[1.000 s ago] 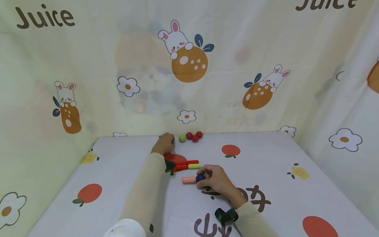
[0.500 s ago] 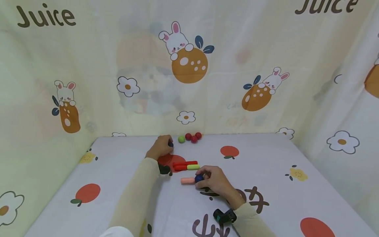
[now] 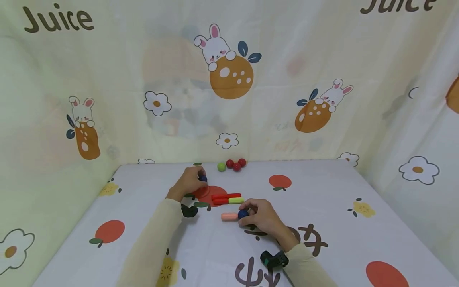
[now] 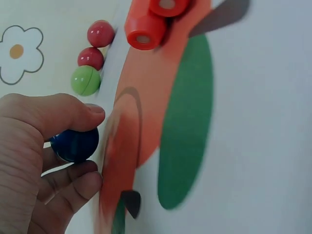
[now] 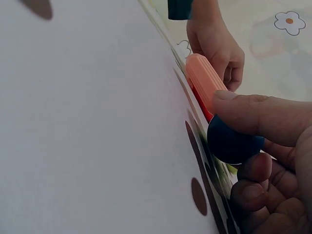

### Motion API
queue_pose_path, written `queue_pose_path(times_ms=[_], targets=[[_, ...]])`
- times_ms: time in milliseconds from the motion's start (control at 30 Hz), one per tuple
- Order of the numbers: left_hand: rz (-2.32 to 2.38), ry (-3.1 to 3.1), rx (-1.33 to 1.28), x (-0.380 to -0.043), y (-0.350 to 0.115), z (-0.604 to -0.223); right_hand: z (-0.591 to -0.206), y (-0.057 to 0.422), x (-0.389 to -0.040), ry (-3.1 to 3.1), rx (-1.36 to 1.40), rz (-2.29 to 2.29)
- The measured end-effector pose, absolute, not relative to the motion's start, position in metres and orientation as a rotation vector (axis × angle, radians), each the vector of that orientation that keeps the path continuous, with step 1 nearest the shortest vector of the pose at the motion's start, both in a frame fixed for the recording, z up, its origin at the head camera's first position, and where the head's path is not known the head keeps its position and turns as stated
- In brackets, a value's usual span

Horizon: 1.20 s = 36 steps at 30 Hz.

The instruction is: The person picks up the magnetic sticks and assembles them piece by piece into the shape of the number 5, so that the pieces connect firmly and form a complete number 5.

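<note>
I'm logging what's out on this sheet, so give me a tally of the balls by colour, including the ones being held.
Blue balls: 2
Red balls: 3
Green ball: 1
Total: 6

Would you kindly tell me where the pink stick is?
In the head view, the pink stick is below centre, just left of the blue ball that the right hand holds.
</note>
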State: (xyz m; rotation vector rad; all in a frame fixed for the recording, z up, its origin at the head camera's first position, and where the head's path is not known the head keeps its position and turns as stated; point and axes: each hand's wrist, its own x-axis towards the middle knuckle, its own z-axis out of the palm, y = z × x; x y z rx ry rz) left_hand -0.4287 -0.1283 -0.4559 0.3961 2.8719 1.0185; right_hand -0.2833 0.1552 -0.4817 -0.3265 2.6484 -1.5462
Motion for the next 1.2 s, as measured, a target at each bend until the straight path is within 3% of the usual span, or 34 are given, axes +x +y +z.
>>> queue_pose_path(times_ms=[800,1200], targets=[[1.056,2.798,0.541,-0.386,-0.132,-0.449,-0.481,0.155,-0.283,2.631,-0.328,-1.567],[1.039,2.711,0.742,-0.36,-0.133,-0.446,-0.479,0.153,-0.283,2.645,-0.273,-1.551]])
